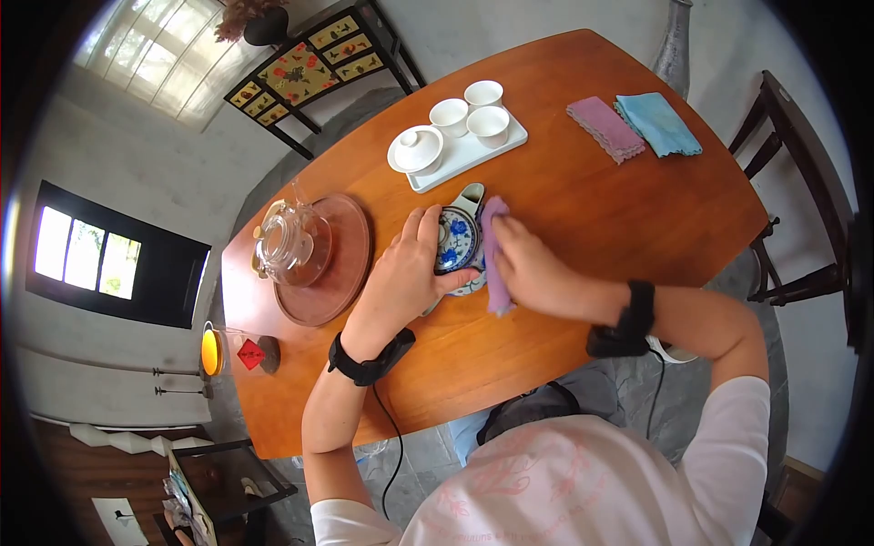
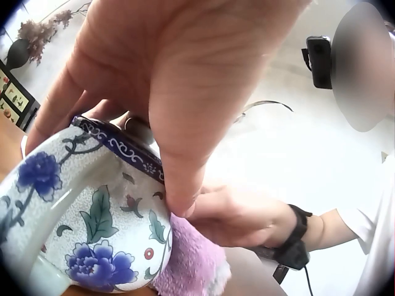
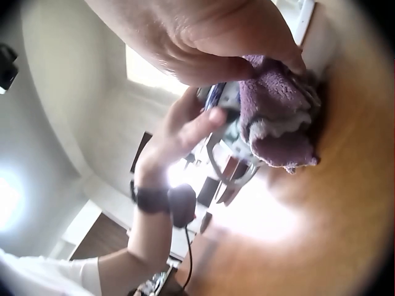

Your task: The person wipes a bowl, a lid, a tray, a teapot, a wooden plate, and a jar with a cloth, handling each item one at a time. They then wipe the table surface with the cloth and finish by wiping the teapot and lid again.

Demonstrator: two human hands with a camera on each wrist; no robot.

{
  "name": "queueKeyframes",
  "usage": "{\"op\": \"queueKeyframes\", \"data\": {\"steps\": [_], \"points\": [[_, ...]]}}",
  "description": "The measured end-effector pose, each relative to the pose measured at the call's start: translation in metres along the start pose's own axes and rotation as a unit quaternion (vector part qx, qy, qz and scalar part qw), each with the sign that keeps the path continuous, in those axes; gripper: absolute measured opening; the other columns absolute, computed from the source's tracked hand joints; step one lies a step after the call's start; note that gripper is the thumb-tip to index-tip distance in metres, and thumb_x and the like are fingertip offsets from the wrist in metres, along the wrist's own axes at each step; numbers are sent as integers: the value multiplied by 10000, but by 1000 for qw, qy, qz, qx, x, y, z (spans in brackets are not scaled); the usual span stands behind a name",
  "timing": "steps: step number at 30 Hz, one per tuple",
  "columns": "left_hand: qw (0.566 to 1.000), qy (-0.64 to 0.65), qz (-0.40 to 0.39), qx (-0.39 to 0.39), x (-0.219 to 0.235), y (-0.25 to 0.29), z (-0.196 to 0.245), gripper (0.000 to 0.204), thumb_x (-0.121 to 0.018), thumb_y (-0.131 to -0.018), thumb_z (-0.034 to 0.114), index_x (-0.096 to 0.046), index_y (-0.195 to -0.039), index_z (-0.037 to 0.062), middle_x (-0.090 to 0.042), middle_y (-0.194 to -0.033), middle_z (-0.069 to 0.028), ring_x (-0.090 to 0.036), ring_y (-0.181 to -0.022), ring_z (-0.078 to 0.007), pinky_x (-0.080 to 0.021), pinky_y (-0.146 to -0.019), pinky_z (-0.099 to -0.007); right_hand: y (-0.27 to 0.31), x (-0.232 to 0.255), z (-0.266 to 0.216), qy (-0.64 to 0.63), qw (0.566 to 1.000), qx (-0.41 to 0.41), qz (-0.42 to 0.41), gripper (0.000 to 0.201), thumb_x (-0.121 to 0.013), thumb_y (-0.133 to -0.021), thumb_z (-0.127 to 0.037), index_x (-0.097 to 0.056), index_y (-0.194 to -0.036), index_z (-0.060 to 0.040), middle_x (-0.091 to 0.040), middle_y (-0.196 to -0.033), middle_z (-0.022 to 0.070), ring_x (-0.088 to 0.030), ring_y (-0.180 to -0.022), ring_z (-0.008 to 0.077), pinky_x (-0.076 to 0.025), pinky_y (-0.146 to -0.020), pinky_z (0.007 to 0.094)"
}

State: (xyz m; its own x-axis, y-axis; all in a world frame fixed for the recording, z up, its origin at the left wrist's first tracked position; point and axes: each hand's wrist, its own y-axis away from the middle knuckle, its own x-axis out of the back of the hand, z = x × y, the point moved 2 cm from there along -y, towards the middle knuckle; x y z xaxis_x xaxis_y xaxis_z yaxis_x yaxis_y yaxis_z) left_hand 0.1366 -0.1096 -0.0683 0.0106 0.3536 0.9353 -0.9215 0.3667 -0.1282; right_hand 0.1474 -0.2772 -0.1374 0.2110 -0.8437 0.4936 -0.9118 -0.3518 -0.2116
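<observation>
A white teapot with blue flowers (image 1: pixel 456 238) stands near the middle of the table, its painted side (image 2: pixel 102 237) large in the left wrist view. The left hand (image 1: pixel 401 273) grips it round the top edge, with fingers on one side and the thumb on the other. Against the opposite side of the pot, the right hand (image 1: pixel 533 264) holds a purple cloth (image 1: pixel 494 259) with bent fingers. The same cloth (image 3: pixel 274 114) hangs folded below the right hand (image 3: pixel 216 37) in the right wrist view.
A white tray (image 1: pixel 469 162) bears several white cups and a lidded bowl (image 1: pixel 416 150). A glass teapot (image 1: pixel 291 244) stands on a round brown tray (image 1: pixel 350 264) at the left. Pink (image 1: pixel 604 127) and blue cloths (image 1: pixel 659 124) lie at the back right. A small jar (image 1: pixel 259 355) stands near the left edge.
</observation>
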Motion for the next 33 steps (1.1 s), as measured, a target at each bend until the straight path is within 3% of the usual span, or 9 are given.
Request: {"op": "queueKeyframes", "data": {"steps": [2, 8, 15, 17, 21, 24, 26, 31, 33], "points": [[999, -29, 13, -24, -2, -1, -1, 810, -773, -676, 384, -406, -1243, -62, -533, -1141, -251, -576, -992, -396, -490, -832, -401, 23, -6, -2, 115, 972, 189, 80, 456, -494, -831, -44, -350, -1243, 89, -400, -1226, 322, -480, -1059, 482, -440, -888, 467], [993, -111, 4, 37, -4, 1, 16, 887, -721, -658, 545, -421, -1206, -84, -580, -973, -250, -629, -797, -381, -530, -670, -404, -26, 7, 29, 12, 998, 22, -65, 427, -494, -802, 21, -412, -1213, 104, -414, -1199, 294, -493, -1038, 447, -436, -884, 437], [985, -166, 51, 0, -10, 4, 14, 1014, -632, -659, 652, -359, -1224, -145, -564, -903, -217, -639, -683, -343, -531, -550, -357, 9, 8, 4, 18, 986, 161, 34, 390, -487, -806, 11, -462, -1187, 87, -461, -1160, 225, -469, -1051, 393, -407, -915, 421], [993, -74, -61, 69, 5, 3, 17, 1011, -686, -651, 605, -330, -1326, -58, -550, -1084, -299, -612, -897, -401, -516, -751, -422, -13, 5, 23, 29, 990, 134, 26, 352, -484, -807, 5, -494, -1153, 67, -487, -1125, 215, -480, -1024, 390, -412, -898, 420], [995, -91, 2, -35, 21, 6, 17, 858, -723, -671, 467, -347, -1397, 208, -378, -1362, -263, -485, -1142, -401, -426, -935, -433, -22, 7, 30, 29, 995, 98, 21, 281, -482, -806, -8, -553, -1076, 26, -533, -1025, 199, -500, -967, 385, -420, -847, 422], [994, -36, -62, -79, 15, 3, 7, 738, -710, -710, 404, -429, -1350, 169, -403, -1358, -225, -496, -1127, -398, -433, -929, -427, 2, 7, 3, -3, 991, 131, 35, 296, -490, -795, 11, -547, -1085, 28, -512, -1041, 197, -494, -978, 382, -421, -850, 414], [996, -38, -33, -80, 12, 6, 8, 664, -698, -727, 386, -487, -1301, 127, -433, -1337, -208, -522, -1088, -393, -457, -894, -423, 18, 6, -15, -3, 976, 192, 107, 302, -494, -789, 22, -545, -1087, 30, -503, -1043, 192, -489, -983, 380, -421, -845, 409], [983, -170, 38, -57, -3, 4, 20, 684, -640, -731, 502, -515, -1209, 29, -529, -1180, -240, -626, -756, -342, -521, -640, -366, -40, 10, 22, -30, 995, 66, -73, 364, -476, -785, 31, -491, -1149, 37, -492, -1055, 198, -484, -978, 377, -409, -867, 409], [974, -220, 45, -7, -7, 4, 23, 692, -606, -727, 557, -537, -1136, 2, -562, -1112, -214, -630, -586, -294, -514, -505, -326, -29, 10, 5, 14, 993, 109, -41, 366, -476, -781, 30, -489, -1147, 34, -491, -1051, 197, -482, -977, 381, -410, -863, 411]]}}
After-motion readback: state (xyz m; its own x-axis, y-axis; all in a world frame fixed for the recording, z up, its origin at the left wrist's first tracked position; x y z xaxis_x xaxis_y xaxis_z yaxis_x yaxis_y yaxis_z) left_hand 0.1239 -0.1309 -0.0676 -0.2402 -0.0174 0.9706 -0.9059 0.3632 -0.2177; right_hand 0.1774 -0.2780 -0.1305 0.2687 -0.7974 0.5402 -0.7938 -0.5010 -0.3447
